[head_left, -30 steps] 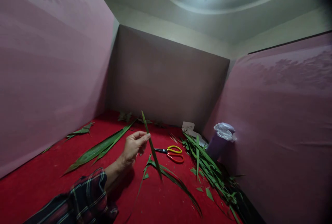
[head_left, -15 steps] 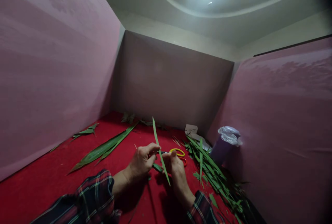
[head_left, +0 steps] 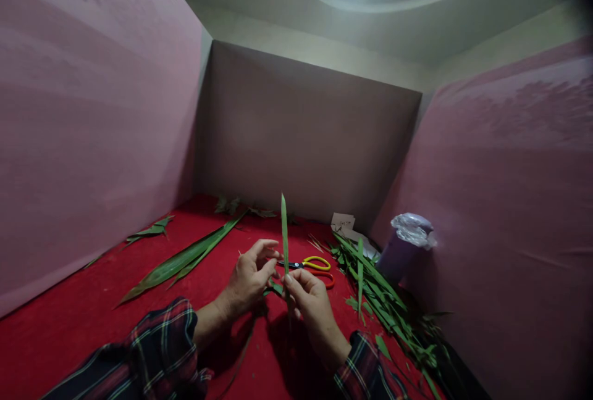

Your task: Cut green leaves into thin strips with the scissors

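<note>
Leaf strip (head_left: 285,233), green, near upright, pinched between thumb and fingers of right hand (head_left: 313,301). Left hand (head_left: 249,275) just beside it, fingers parted. Scissors (head_left: 298,265) lying beyond

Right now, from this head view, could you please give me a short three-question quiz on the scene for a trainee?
1. Which hand has the upright green strip in its grip?
2. What colours are the handles of the scissors? A) both blue B) yellow and red C) both black
3. True or false: in the picture, the purple container is right of the scissors.

Key: 1. The right hand. 2. B. 3. True.
</note>
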`<state>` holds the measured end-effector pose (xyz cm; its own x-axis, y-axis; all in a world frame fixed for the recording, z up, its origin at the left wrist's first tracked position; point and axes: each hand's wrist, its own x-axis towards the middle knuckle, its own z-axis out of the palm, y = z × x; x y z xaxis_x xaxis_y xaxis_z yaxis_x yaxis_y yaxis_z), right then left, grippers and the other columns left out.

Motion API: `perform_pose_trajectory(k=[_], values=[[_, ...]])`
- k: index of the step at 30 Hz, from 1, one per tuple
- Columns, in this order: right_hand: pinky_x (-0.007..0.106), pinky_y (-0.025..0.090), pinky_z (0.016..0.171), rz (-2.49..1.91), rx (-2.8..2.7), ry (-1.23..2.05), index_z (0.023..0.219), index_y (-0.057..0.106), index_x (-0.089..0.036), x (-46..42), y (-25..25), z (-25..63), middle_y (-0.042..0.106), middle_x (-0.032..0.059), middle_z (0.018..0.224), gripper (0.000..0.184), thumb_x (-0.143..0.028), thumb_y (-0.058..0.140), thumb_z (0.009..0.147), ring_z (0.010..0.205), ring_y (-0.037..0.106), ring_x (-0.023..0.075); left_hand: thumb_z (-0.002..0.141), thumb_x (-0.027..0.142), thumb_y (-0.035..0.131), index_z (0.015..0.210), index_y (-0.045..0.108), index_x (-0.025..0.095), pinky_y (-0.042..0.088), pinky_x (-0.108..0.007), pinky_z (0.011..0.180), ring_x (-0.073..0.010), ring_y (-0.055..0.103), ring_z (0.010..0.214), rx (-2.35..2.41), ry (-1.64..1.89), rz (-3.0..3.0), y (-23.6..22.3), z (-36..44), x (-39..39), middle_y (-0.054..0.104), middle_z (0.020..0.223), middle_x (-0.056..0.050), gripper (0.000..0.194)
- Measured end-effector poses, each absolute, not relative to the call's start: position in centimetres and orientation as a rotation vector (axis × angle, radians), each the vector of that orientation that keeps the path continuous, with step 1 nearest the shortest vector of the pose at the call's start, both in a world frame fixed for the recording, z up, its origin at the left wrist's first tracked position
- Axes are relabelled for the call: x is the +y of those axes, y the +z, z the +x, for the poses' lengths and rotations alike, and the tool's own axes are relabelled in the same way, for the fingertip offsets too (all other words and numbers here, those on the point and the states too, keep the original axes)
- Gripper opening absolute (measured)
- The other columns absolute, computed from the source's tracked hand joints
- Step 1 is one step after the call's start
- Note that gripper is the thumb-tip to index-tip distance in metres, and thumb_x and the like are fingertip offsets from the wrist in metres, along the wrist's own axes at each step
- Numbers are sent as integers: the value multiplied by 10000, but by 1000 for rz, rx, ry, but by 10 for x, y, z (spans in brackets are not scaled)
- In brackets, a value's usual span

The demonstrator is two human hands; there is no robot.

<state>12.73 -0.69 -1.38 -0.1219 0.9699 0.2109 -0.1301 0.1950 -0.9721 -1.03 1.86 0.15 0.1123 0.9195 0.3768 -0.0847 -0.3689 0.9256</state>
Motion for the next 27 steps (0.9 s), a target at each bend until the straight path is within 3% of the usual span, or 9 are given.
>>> perform_pose_trajectory(k=[3, 7, 18, 24, 27], values=[[185, 241, 355, -897, -1327, 1163, 650, 564, -156, -7, -14, 127, 492, -54, 500, 340, -482, 640, 710, 374, 319, 57, 680, 398, 639, 818, 553, 165, 409, -204, 366, -103, 519, 441, 847, 1282, 1351, 0, -8, 21, 602, 649, 0, 284], [187, 247, 384, -893, -1363, 1125, 630, 580, -146, -7, -16, 127, 453, -57, 492, 334, -461, 636, 726, 411, 321, 64, 643, 429, 677, 623, 540, 151, 377, -184, 336, -74, 447, 353, 819, 1152, 1298, 1, -5, 15, 526, 468, 31, 311], [198, 285, 440, -912, -1396, 1086, 595, 571, -149, -8, -16, 126, 477, -50, 499, 256, -361, 660, 708, 457, 373, 84, 647, 434, 677, 592, 546, 139, 385, -179, 345, -64, 440, 384, 833, 1229, 1209, 3, -11, 20, 532, 492, 31, 328], [200, 274, 441, -901, -1379, 1103, 597, 564, -146, -6, -20, 127, 457, -48, 508, 332, -446, 637, 719, 459, 355, 80, 598, 403, 721, 586, 563, 136, 405, -202, 352, -83, 467, 383, 833, 1190, 1199, 1, -8, 19, 533, 469, 27, 311], [199, 240, 408, -906, -1359, 1130, 647, 569, -140, -4, -23, 127, 453, -39, 515, 435, -539, 486, 802, 422, 319, 70, 620, 388, 706, 583, 545, 140, 399, -190, 349, -67, 443, 374, 844, 1210, 1174, 1, -9, 17, 511, 465, 42, 298]])
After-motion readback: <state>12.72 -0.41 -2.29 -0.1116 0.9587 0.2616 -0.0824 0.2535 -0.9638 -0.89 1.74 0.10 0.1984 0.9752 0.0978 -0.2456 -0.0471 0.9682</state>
